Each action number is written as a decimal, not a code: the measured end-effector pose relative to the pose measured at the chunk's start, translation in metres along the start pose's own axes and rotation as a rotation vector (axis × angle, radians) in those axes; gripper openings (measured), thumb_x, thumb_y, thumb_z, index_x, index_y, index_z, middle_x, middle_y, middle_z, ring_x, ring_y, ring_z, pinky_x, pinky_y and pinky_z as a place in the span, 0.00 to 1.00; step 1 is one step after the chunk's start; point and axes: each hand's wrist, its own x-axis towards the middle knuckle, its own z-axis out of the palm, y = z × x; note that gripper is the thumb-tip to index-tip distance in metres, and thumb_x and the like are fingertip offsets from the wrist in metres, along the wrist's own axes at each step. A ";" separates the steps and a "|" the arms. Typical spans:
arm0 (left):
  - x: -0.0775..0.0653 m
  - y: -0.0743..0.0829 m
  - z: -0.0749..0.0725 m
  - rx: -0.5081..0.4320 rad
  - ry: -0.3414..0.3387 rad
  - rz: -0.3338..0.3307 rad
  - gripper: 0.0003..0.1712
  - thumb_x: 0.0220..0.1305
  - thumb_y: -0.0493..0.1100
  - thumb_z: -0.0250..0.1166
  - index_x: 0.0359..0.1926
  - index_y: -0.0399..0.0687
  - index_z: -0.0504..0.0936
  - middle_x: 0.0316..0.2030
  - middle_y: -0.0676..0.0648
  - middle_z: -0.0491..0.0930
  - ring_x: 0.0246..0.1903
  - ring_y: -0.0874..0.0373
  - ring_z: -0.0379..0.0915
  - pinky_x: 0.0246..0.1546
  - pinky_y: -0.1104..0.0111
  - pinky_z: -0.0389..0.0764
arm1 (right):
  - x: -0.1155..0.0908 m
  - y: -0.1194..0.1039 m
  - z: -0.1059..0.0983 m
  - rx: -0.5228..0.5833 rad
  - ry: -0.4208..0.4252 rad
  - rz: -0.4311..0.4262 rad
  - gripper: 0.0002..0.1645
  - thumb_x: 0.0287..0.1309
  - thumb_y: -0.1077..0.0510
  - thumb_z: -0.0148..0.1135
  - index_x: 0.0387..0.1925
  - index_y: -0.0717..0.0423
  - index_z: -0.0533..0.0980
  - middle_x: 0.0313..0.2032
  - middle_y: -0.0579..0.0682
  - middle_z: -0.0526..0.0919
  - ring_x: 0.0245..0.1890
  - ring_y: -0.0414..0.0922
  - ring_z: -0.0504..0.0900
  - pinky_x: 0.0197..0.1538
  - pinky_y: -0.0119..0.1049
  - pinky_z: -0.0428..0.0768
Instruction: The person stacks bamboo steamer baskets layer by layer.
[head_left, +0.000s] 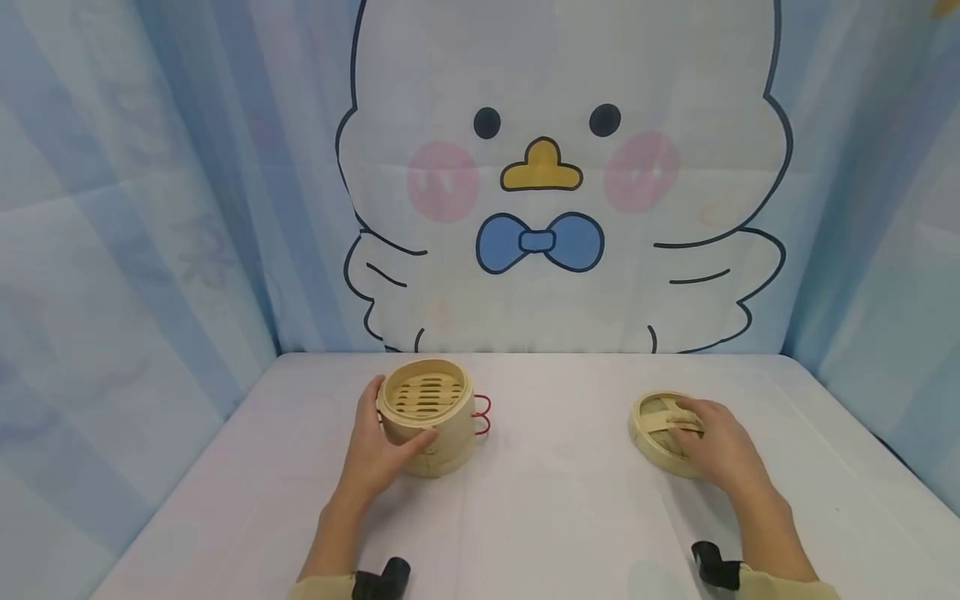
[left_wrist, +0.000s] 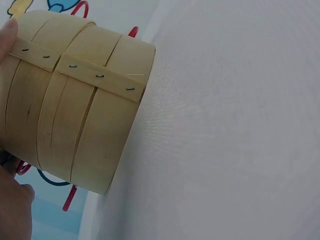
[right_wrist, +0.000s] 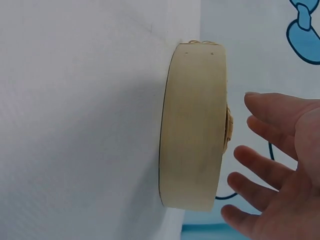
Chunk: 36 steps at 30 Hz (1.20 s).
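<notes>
A stacked bamboo steamer (head_left: 448, 446) stands upright at the left of the table, a slatted rack showing at its top and red loop handles on its sides. My left hand (head_left: 375, 458) grips it round the upper part, thumb at the front and fingers along the far left side. Stapled bands run down its wall in the left wrist view. Over on the right, the round bamboo lid (head_left: 658, 450) with its woven strap lies flat on the table. Just above it is my right hand (head_left: 723, 446), fingers spread and apart from the lid (right_wrist: 192, 125) in the right wrist view.
A white-covered table (head_left: 555, 492) lies under both things. Behind it hangs a curtain (head_left: 540, 308) printed with a cartoon bird, and pale blue striped cloth (head_left: 112, 292) closes in the sides.
</notes>
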 end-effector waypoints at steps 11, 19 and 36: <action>0.000 -0.001 -0.001 0.008 -0.005 -0.015 0.68 0.51 0.57 0.80 0.80 0.44 0.44 0.77 0.39 0.48 0.75 0.42 0.46 0.71 0.42 0.55 | 0.006 0.011 0.005 -0.005 -0.009 0.000 0.32 0.69 0.55 0.59 0.67 0.71 0.66 0.67 0.77 0.59 0.67 0.76 0.56 0.65 0.71 0.58; 0.000 -0.002 -0.001 0.016 -0.005 -0.014 0.68 0.51 0.57 0.79 0.80 0.44 0.44 0.78 0.40 0.47 0.76 0.42 0.45 0.71 0.42 0.54 | 0.008 0.014 0.007 -0.006 0.011 -0.010 0.28 0.68 0.57 0.60 0.63 0.71 0.69 0.65 0.77 0.62 0.66 0.76 0.58 0.65 0.71 0.60; -0.001 0.002 -0.001 0.019 -0.012 -0.040 0.68 0.52 0.60 0.78 0.80 0.45 0.44 0.78 0.39 0.47 0.76 0.41 0.43 0.71 0.41 0.52 | 0.012 0.016 0.008 -0.030 0.048 -0.021 0.23 0.67 0.60 0.62 0.57 0.70 0.73 0.60 0.77 0.69 0.61 0.75 0.65 0.60 0.69 0.66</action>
